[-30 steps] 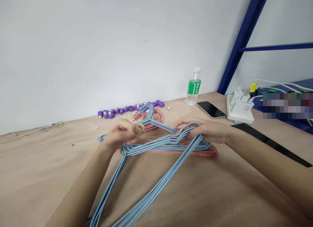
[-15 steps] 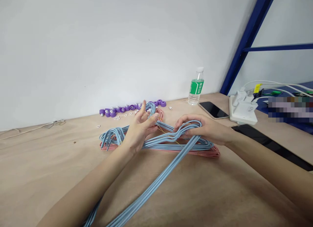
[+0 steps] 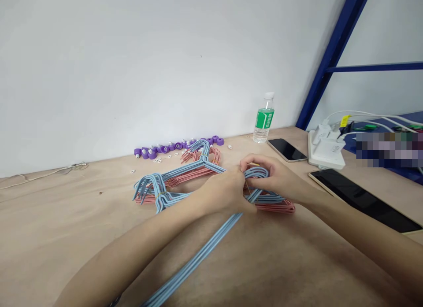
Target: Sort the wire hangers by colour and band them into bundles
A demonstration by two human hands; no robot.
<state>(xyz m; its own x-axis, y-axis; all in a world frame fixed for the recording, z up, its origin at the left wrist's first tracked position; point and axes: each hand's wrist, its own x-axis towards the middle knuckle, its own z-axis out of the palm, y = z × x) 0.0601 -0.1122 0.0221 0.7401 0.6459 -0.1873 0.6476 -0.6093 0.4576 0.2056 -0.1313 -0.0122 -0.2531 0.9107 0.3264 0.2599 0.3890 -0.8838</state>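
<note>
Evidently the left hand and right hand close around the blue wire hangers, pinching them together above the pink hangers.

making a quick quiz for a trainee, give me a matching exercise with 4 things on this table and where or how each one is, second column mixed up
Things:
1 blue wire hangers
2 pink wire hangers
3 plastic water bottle
4 purple plastic parts

Places or states:
a lying under the blue hangers
b standing upright
c in a row behind the hangers
d held by the left hand and right hand

Right pairs: 1d, 2a, 3b, 4c
</note>
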